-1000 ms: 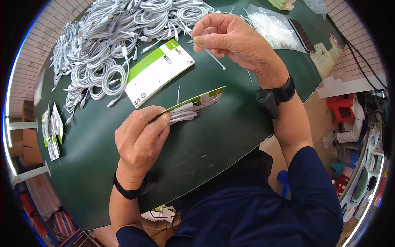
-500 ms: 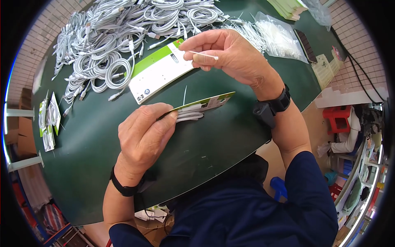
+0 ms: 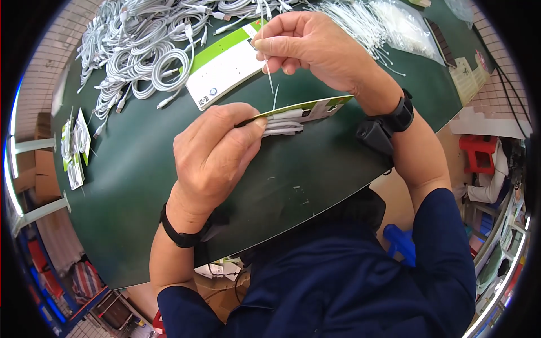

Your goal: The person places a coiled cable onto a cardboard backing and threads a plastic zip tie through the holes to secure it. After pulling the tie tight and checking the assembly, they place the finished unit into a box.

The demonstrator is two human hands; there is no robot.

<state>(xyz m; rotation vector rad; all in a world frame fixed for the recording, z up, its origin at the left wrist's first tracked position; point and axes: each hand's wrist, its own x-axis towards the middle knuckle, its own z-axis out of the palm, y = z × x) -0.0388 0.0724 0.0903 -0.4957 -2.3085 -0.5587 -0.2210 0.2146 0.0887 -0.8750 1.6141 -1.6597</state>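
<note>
My left hand [image 3: 217, 152] pinches a green and white cable card [image 3: 329, 106] by its left end, the card tilted up on edge. A coiled white cable [image 3: 287, 128] lies against its near side, and the thin end of a cable tie [image 3: 276, 97] sticks up past the card's upper edge. Above it, my right hand [image 3: 307, 48] holds a thin white cable tie [image 3: 267, 62] between thumb and fingers, hanging down toward that end. The two ties look close together; whether they touch I cannot tell.
A stack of flat green and white cards [image 3: 225, 67] lies behind my hands. White coiled cables [image 3: 152, 50] heap at the back left. Loose cable ties [image 3: 355, 28] and a clear bag of them [image 3: 403, 28] are at the back right. Several carded cables [image 3: 75, 147] lie far left.
My right hand has turned the cable tie from nearly level to hanging upright. The card and my left hand sit further right and higher in the picture, as the whole view has shifted.
</note>
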